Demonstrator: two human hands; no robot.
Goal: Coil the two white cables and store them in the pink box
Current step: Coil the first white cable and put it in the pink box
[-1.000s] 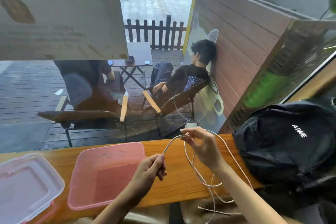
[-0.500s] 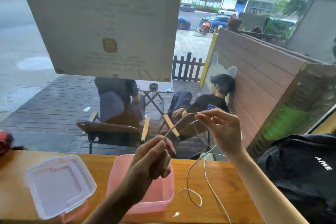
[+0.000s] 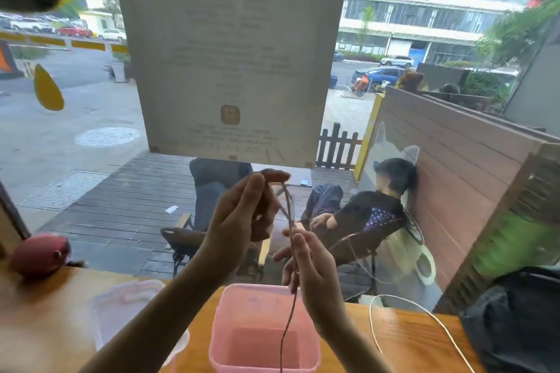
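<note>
Since a second ago both hands have risen from the table [image 3: 403, 339] and closed together. The left hand [image 3: 242, 218] pinches the white cable [image 3: 290, 221] at the top; the right hand [image 3: 309, 263] grips it lower. The slack hangs into the pink box [image 3: 218, 339]. Judgement: the first coil is just beginning.

No readable text in view. A large pale poster [image 3: 230, 51] on the window glass shows lines of faint print seen through from its back, too washed out & blurred to make out. Below those lines, near the poster's bottom edge, a small gold square emblem [image 3: 230, 114] carries a mark that can't be read either. More tiny lines under the emblem, also illegible.
</note>
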